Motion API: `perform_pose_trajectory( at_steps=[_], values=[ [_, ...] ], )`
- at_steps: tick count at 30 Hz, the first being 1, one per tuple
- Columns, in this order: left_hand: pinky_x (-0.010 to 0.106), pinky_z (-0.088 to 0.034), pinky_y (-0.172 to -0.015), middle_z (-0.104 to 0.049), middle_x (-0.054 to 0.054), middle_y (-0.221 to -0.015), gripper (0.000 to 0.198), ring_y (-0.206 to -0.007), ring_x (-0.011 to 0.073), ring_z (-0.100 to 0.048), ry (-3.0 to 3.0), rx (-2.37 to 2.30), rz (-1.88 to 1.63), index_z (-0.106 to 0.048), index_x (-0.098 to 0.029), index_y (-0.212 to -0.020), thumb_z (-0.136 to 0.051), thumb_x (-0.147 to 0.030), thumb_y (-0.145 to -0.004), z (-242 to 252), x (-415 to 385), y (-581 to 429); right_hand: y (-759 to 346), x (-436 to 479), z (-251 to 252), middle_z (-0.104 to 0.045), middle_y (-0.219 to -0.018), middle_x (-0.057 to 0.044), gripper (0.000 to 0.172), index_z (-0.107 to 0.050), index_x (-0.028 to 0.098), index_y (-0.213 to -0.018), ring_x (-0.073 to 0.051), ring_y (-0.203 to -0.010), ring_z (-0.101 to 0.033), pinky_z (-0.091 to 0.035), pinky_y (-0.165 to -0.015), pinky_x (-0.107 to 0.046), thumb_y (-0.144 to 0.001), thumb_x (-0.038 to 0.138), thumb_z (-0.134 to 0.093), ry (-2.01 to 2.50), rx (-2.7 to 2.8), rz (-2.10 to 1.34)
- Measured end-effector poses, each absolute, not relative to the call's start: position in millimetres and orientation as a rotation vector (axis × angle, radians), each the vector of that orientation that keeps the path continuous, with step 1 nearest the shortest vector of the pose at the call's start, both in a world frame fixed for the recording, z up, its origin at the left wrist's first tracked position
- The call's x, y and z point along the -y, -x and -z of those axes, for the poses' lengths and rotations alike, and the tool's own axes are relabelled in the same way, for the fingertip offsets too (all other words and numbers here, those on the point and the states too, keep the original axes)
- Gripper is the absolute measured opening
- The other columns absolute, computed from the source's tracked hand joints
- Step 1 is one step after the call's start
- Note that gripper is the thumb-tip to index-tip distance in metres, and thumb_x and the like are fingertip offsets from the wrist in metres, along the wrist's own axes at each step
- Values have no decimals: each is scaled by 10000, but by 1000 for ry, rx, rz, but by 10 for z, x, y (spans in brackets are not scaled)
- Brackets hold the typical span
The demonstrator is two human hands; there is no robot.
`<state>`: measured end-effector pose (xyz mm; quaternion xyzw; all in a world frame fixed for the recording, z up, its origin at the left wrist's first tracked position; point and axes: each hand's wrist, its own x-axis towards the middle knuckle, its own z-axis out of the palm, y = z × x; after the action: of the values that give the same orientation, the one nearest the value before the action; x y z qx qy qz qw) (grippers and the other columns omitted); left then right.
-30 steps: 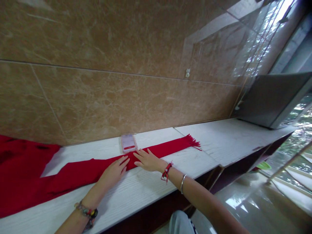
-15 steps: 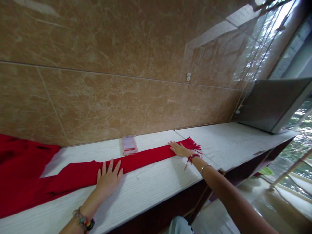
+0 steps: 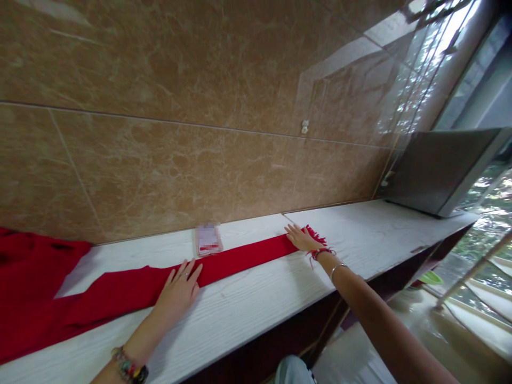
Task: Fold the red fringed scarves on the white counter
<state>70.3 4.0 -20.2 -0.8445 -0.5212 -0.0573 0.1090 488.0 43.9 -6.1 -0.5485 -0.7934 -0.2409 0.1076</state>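
Observation:
A red scarf (image 3: 248, 260) with a fringed end lies in a long narrow strip along the white counter (image 3: 248, 309). Its left part spreads wider, and more red cloth is heaped at the far left. My left hand (image 3: 180, 285) rests flat on the scarf near the middle of the view, fingers stretched and slightly apart. Close to the fringe, my right hand (image 3: 302, 238) lies on the scarf with its fingers extended. Neither hand grips the fabric.
A small pale packet or card stack (image 3: 208, 240), partly blurred, sits behind the scarf against the tiled wall (image 3: 180, 170). At the counter's far right end stands a grey box-like appliance (image 3: 444, 170). A green basin (image 3: 431, 278) shows below, on the right.
My right hand has slid a little rightward along the scarf, nearer the fringe. My left hand stays at about the same spot on the cloth. The view has shifted slightly.

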Motion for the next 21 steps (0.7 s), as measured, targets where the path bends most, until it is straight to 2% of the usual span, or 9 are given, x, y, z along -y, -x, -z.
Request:
perform_pose_trajectory(
  at_steps=[3, 6, 11, 17, 21],
  values=[
    [391, -279, -1014, -312, 66, -1401, 494, -1282, 201, -275, 2751, 1231, 148, -367, -218, -1314, -313, -150, -828, 188, -72, -725, -4330, -459, 92, -364, -1349, -176, 428, -363, 155, -1310, -266, -1252, -301, -315, -931, -532, -928, 302, -236, 1635, 2414, 434],
    [401, -269, -1020, -346, 48, -1386, 477, -1273, 179, -294, 2851, 1149, 192, -364, -254, -1309, -304, -145, -848, 190, -72, -710, -3656, -380, 102, -267, -1415, -114, 478, -256, 186, -1365, -238, -1303, -190, -248, -993, -502, -921, 363, -242, 1322, 2630, 210],
    [554, -204, -1000, -272, 21, -1419, 435, -1304, 255, -207, 2877, 1447, 106, -297, -328, -1330, -276, -358, -897, 158, 7, -676, -3221, -171, 145, -283, -1413, -63, 462, -260, 231, -1364, -212, -1300, -206, -212, -1019, -483, -929, 378, -209, 1173, 2732, 78],
    [655, -158, -943, -215, 13, -1438, 452, -1305, 339, -144, 2752, 1675, 82, -257, -356, -1339, -277, -414, -892, 148, 122, -701, -4098, -122, 293, -274, -1413, -90, 452, -252, 213, -1366, -209, -1300, -209, -236, -1006, -495, -932, 330, -210, 1448, 2613, 198],
    [663, -164, -934, -240, 27, -1431, 455, -1300, 347, -162, 2750, 1663, 108, -277, -342, -1336, -277, -431, -890, 133, 137, -723, -4613, -159, 335, -320, -1386, -123, 447, -284, 186, -1353, -245, -1283, -251, -271, -962, -553, -929, 312, -213, 1659, 2538, 276]
  ],
)
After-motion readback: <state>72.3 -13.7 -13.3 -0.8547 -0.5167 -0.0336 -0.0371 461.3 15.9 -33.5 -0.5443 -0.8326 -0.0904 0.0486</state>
